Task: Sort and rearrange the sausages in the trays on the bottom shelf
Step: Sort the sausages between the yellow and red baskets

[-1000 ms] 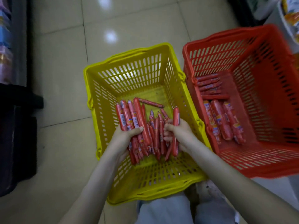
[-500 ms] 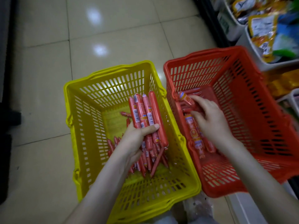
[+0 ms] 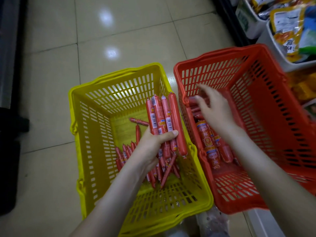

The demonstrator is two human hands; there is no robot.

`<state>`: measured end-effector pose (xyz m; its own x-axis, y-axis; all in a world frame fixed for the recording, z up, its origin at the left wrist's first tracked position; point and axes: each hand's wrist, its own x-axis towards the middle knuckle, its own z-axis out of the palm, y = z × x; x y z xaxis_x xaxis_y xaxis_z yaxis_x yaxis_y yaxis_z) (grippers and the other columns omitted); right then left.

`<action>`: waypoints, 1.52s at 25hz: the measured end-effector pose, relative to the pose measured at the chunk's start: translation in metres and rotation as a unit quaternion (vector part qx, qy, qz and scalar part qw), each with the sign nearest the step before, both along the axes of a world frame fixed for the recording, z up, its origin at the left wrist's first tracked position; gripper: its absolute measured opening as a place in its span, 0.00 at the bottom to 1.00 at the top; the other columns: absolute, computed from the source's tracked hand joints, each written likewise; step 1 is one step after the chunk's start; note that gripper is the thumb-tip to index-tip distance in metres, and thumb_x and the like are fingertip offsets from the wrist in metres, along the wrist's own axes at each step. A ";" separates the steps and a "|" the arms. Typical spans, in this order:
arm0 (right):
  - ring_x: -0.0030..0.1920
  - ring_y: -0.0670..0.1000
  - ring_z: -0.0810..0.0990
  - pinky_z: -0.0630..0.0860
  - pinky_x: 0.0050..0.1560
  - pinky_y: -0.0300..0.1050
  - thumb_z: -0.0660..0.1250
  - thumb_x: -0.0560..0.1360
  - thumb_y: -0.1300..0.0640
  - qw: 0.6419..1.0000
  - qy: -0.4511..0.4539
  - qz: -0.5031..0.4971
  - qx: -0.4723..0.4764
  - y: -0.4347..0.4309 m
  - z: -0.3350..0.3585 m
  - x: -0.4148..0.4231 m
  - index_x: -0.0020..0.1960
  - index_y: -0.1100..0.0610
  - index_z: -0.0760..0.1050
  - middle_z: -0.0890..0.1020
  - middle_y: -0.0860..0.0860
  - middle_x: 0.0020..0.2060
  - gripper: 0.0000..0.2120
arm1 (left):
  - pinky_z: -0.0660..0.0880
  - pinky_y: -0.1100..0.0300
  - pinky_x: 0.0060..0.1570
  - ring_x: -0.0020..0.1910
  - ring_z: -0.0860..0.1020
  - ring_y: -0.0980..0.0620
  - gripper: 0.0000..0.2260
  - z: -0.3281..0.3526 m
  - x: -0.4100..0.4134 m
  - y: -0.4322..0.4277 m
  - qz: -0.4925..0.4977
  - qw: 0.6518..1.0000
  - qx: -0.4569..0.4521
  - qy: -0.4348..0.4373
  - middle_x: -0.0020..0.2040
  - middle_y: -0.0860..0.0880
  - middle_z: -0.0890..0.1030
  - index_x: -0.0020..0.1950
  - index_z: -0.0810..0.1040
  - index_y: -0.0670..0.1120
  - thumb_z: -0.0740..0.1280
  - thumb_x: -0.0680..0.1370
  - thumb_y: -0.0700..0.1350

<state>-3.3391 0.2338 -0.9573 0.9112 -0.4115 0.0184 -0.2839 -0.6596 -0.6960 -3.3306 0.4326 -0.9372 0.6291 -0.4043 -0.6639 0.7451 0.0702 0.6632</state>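
4 sausages (image 3: 162, 117) gripped in L hand (image 3: 153, 146), frame ctr, over yellow basket (image 3: 116, 74); R hand (image 3: 215, 110) fingers spread, empty, over red basket (image 3: 222, 52)

On floor (image 3: 119, 40): left basket (image 3: 95, 134) beside right basket (image 3: 273, 125); sausages (image 3: 207, 141) in both.

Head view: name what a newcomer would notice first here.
Two bright baskets stand side by side on the tiled floor: a yellow basket on the left and a red basket on the right. Over the yellow one, the left hand grips a bundle of sausages, with thin sausages loose on its bottom. The right hand, fingers spread, hovers over the fat sausages in the red basket.
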 end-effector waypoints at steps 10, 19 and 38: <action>0.33 0.47 0.82 0.80 0.34 0.45 0.63 0.78 0.64 0.847 0.103 -0.081 0.515 0.080 0.023 -0.042 0.49 0.59 0.74 0.80 0.52 0.36 0.03 | 0.81 0.54 0.43 0.40 0.84 0.47 0.13 0.000 -0.014 0.036 0.009 0.999 -0.022 0.042 0.47 0.40 0.84 0.56 0.76 0.37 0.65 0.72 0.28; 0.42 0.45 0.78 0.77 0.42 0.38 0.67 0.74 0.68 0.908 0.042 -0.041 0.415 0.076 0.021 -0.049 0.63 0.58 0.72 0.79 0.55 0.47 0.18 | 0.82 0.58 0.39 0.43 0.84 0.47 0.23 0.002 -0.004 0.062 0.057 0.994 -0.021 0.087 0.49 0.39 0.84 0.65 0.70 0.34 0.67 0.71 0.30; 0.43 0.43 0.81 0.77 0.35 0.43 0.66 0.77 0.58 0.910 0.066 -0.007 0.409 0.074 0.034 -0.032 0.60 0.50 0.75 0.83 0.50 0.49 0.12 | 0.80 0.52 0.43 0.42 0.82 0.45 0.22 0.006 -0.004 0.000 -0.034 0.993 -0.113 0.008 0.47 0.40 0.82 0.59 0.76 0.39 0.71 0.66 0.31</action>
